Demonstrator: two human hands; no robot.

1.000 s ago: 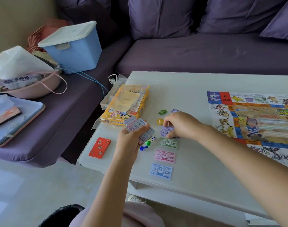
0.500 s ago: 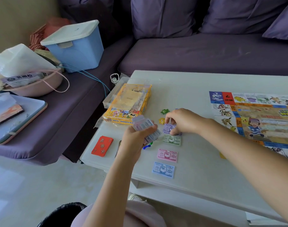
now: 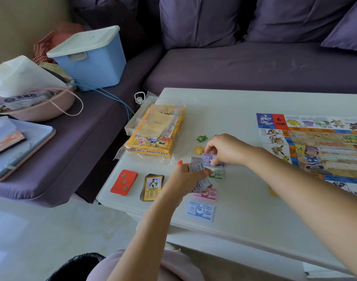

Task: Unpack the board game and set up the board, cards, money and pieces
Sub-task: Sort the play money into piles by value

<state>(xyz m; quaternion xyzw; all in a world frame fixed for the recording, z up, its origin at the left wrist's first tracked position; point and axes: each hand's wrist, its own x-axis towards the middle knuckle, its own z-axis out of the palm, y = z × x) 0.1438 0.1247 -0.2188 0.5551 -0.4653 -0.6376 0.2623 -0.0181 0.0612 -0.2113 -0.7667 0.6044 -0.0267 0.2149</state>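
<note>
White low table [image 3: 244, 230], printed paper game board [image 3: 319, 151] lay flat at 3 o'clock. L hand [image 3: 185, 177] was curled tight round a fanned wad of paper banknotes [image 3: 196, 169], just beside R hand [image 3: 226, 149], approx 7 o'clock of it. R hand's bent fingers pinched the purple paper note [image 3: 209, 159] at the money column's 12 o'clock end, long axis 9-to-3. The wad sat closest to R hand, so prob R draws the next note.
</note>
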